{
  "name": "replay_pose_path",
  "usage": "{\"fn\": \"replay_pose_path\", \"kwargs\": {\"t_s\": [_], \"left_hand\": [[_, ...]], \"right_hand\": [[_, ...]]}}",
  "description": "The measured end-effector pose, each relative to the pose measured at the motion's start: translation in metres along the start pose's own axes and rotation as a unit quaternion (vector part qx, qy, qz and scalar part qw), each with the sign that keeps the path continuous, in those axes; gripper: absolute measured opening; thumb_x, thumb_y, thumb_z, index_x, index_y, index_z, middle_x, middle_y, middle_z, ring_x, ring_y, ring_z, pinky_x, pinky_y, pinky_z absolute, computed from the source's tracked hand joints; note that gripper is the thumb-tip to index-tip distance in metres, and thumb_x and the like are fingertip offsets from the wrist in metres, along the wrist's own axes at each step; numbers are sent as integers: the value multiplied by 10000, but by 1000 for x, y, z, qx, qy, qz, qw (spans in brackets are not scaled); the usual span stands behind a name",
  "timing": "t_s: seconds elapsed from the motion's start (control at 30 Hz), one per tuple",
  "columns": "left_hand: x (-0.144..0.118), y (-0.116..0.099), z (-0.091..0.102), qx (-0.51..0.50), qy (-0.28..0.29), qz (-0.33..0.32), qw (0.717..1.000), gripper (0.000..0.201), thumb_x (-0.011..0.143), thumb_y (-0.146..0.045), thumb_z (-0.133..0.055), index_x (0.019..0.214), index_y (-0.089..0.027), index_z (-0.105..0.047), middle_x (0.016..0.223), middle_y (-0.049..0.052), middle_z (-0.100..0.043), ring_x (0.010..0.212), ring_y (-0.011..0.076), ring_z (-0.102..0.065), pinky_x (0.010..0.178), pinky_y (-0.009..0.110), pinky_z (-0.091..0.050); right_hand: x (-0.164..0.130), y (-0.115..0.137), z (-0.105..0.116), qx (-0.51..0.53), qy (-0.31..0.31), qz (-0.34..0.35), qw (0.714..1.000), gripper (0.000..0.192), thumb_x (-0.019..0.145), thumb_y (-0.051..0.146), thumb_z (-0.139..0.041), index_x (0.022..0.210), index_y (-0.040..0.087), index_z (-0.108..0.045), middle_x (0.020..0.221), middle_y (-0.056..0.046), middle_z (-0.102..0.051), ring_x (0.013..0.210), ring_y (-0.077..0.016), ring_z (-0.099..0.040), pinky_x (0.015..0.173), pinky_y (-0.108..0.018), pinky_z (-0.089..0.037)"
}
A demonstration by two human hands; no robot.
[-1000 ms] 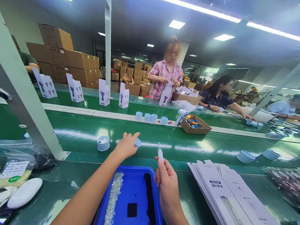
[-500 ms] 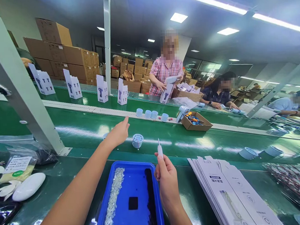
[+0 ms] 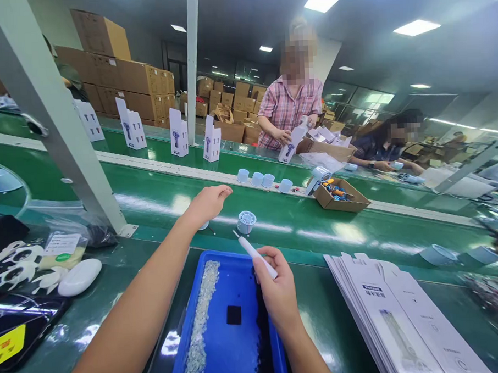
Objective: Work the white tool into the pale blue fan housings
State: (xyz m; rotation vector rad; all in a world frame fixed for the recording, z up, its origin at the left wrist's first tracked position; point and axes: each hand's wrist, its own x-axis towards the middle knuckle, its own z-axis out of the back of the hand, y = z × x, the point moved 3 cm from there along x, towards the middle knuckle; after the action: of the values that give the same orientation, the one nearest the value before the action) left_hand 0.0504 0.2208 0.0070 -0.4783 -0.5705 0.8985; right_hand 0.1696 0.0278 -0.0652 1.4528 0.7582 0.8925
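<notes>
Green belt (image 3: 317, 227) carries round part (image 3: 246, 222) between both hands (image 3: 208, 203).

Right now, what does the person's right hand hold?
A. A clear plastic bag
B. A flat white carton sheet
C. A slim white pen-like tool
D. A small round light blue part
C: the right hand grips a slim white pen-like tool above the blue tray, its tip pointing toward the round light blue part that stands apart on the green belt.
</notes>
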Motion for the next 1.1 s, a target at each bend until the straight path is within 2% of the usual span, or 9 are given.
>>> {"fn": "replay_pose_path", "kwargs": {"t_s": [0.1, 0.2, 0.33, 0.4, 0.53, 0.67, 0.8, 0.97, 1.1], "left_hand": [[0, 0, 0, -3, -2, -2, 1000, 395, 931, -365, -350, 1105, -216, -672, 1056, 71, -719, 947, 250, -639, 782, 332, -469], [0, -2, 1, -6, -11, -1, 1000, 417, 935, -407, -335, 1062, -209, -679, 1034, 70, -719, 930, 246, -636, 766, 324, -462], [-1, -2, 1, 0, -4, 11, 1000, 483, 938, -466, -294, 1001, -184, -680, 888, 94, -721, 831, 257, -638, 703, 332, -450], [-1, 1, -1, 7, 4, 26, 1000, 444, 940, -407, -304, 1092, -162, -642, 911, 120, -716, 829, 265, -637, 685, 335, -442], [0, 11, -6, 10, 13, 50, 999, 414, 889, -212, -385, 1274, -146, -525, 1030, 143, -701, 965, 260, -622, 730, 314, -433], [2, 12, -6, -4, 8, 55, 998, 345, 907, -273, -369, 1117, -188, -630, 826, 82, -709, 809, 237, -630, 695, 309, -429], [1, 7, -1, -40, -20, 65, 997, 363, 925, -316, -317, 1039, -197, -641, 656, 34, -666, 642, 200, -602, 587, 286, -406], [-2, 0, 1, -73, -39, 63, 995, 367, 927, -361, -310, 935, -190, -634, 563, 14, -609, 535, 184, -565, 526, 284, -377], [-2, -2, -1, -73, -39, 62, 995, 353, 917, -381, -329, 866, -203, -630, 543, 8, -586, 528, 190, -555, 537, 294, -368]], "right_hand": [[-2, 1, -1, 12, -10, 15, 1000, 323, 772, 493, -650, 879, 200, -565, 673, 27, -533, 580, -115, -499, 552, -231, -424], [-2, -3, -6, 15, 33, 28, 999, 317, 828, 514, -592, 868, 203, -548, 682, 17, -555, 602, -127, -543, 590, -248, -458], [0, -11, -11, -24, 78, 53, 995, 271, 887, 476, -543, 868, 206, -527, 701, 19, -551, 623, -125, -544, 611, -247, -453], [0, -14, -11, -42, 83, 60, 994, 264, 894, 469, -537, 884, 206, -527, 724, 13, -561, 637, -129, -548, 617, -252, -453], [0, -14, -11, -57, 79, 64, 993, 258, 898, 462, -532, 897, 203, -532, 735, 7, -572, 646, -137, -558, 622, -258, -458], [0, -12, -11, -59, 74, 64, 993, 252, 900, 454, -530, 896, 203, -535, 729, 8, -569, 646, -139, -563, 620, -257, -456], [-1, -12, -11, -70, 72, 69, 993, 250, 900, 453, -528, 897, 204, -537, 736, 0, -583, 655, -149, -569, 630, -266, -455], [0, -12, -10, -67, 66, 67, 993, 254, 896, 458, -532, 884, 204, -530, 720, 8, -568, 637, -141, -551, 609, -258, -444], [1, -11, -10, -69, 72, 62, 993, 256, 901, 458, -525, 886, 203, -522, 728, 10, -570, 641, -136, -555, 616, -254, -449]]}}
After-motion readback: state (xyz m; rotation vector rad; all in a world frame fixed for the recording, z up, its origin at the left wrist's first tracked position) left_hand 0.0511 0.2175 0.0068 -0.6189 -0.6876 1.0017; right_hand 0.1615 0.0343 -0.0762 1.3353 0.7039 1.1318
